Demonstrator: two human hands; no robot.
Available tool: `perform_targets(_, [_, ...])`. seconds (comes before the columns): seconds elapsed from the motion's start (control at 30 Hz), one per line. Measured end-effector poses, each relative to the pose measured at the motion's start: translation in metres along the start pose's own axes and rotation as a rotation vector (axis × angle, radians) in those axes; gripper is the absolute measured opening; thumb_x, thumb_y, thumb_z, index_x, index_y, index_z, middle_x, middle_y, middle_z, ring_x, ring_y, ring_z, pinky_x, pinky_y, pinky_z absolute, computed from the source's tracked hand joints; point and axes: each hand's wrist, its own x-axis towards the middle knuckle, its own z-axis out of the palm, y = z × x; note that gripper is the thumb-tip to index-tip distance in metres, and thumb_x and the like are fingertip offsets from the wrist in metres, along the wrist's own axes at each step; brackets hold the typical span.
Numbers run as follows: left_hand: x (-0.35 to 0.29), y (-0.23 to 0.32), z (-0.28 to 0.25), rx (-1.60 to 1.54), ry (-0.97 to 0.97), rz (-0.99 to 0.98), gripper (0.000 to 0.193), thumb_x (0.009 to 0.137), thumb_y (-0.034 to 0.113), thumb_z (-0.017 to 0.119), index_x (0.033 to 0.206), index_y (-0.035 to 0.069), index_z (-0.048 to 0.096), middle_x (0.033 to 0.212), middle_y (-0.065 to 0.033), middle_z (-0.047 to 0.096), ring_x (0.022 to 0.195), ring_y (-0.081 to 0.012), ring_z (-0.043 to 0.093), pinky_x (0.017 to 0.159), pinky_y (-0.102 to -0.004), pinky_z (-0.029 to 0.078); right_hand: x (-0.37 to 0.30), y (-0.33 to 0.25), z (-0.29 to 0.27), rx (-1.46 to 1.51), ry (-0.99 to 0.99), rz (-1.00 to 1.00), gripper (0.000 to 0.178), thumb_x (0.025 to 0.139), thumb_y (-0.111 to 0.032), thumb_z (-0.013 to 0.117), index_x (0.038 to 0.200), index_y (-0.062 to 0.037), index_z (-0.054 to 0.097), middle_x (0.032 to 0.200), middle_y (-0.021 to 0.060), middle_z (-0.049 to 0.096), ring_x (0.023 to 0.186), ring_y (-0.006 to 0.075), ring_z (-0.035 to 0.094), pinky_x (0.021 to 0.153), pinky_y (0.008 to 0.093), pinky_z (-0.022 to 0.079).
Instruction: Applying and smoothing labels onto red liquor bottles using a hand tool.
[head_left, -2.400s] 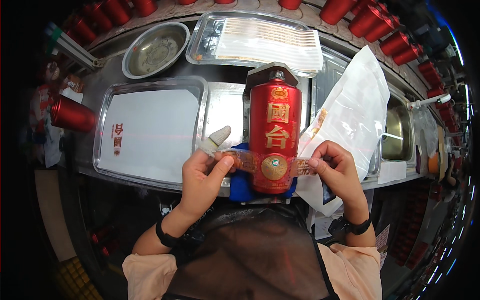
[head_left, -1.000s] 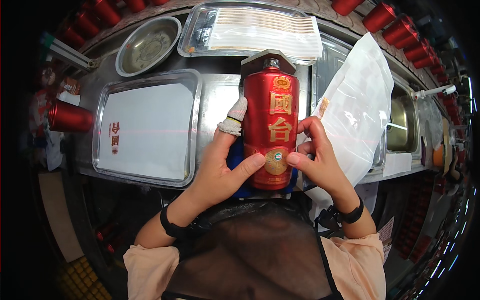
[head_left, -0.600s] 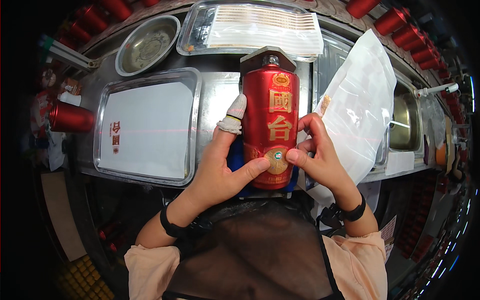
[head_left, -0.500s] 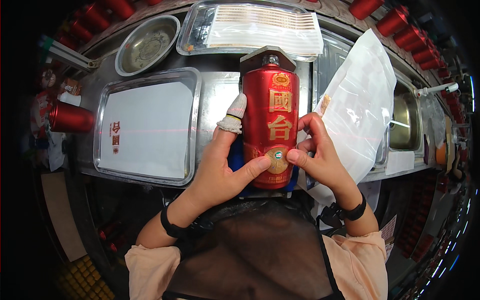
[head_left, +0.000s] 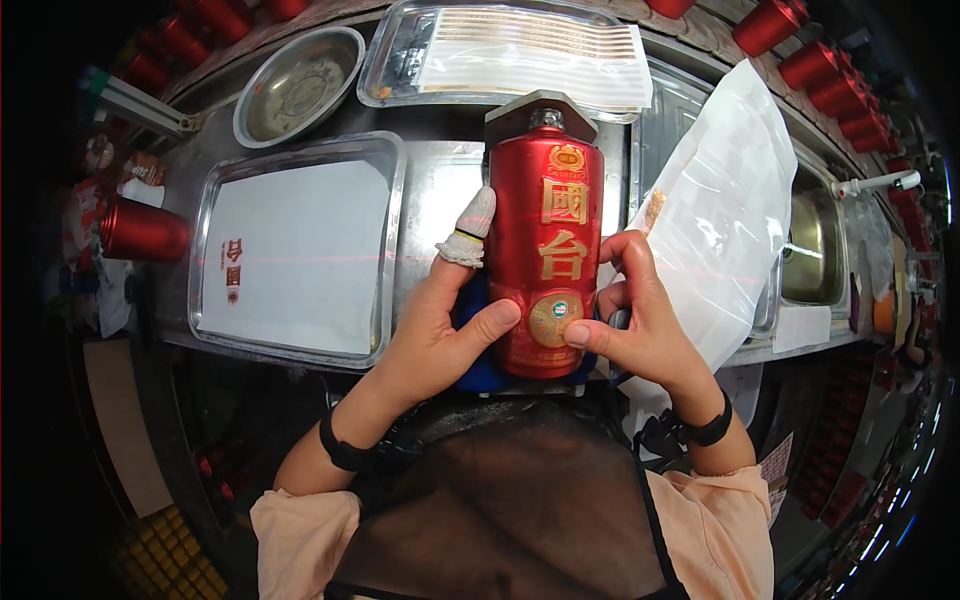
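Note:
A red bottle [head_left: 522,235] with raised gold characters lies on its back in front of me, its neck pointing away, against a dark angular metal rest [head_left: 500,130]. Blue material [head_left: 478,372] shows under its lower end. My left hand [head_left: 425,335] grips the bottle's left side, with the thumb on its lower front. A white finger cover [head_left: 470,225] wraps one finger of that hand. On the lower front is a round gold label [head_left: 548,318]. My right thumb presses its right edge, while the curled fingers of my right hand [head_left: 645,320] touch the bottle's right side.
To the left, a metal tray [head_left: 398,230] holds a white sheet [head_left: 310,265] with small gold-red decals; a red bottle [head_left: 145,230] lies beyond it. Behind are a metal bowl [head_left: 270,80] and a tray [head_left: 385,75] of gold-striped sheets [head_left: 530,75]. White film [head_left: 715,200] and a sink [head_left: 815,245] are right.
My left thumb has drawn back from the round label to the bottle's left edge. My right thumb has slid slightly down and left, onto the label's edge. The bottle stays gripped.

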Motion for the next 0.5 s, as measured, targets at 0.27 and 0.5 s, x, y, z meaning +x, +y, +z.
perform_targets(0.27, [0.000,0.002,0.002,-0.006,0.049,0.037,0.081,0.095,0.018,0.067,0.156,-0.002,0.018,0.160,-0.0169,0.027,0.147,-0.0242,0.027,0.119,-0.0367,0.021,0.001,0.005,-0.001,-0.013,-0.011,-0.025,0.078,0.071,-0.045,0.088,0.117,-0.0047,0.040,0.112,0.0076,0.047,0.067,0.0059,0.049,0.056,0.0221,0.042])
perform_targets(0.5, [0.003,0.020,0.005,-0.010,0.033,-0.022,0.085,0.095,0.026,0.065,0.157,-0.001,0.012,0.162,-0.0167,0.020,0.149,-0.0274,0.024,0.121,-0.0414,0.020,0.001,0.005,-0.006,0.179,-0.051,0.003,0.066,0.080,-0.039,0.081,0.119,-0.0034,0.041,0.112,0.0076,0.047,0.066,0.0047,0.049,0.057,0.0200,0.043])
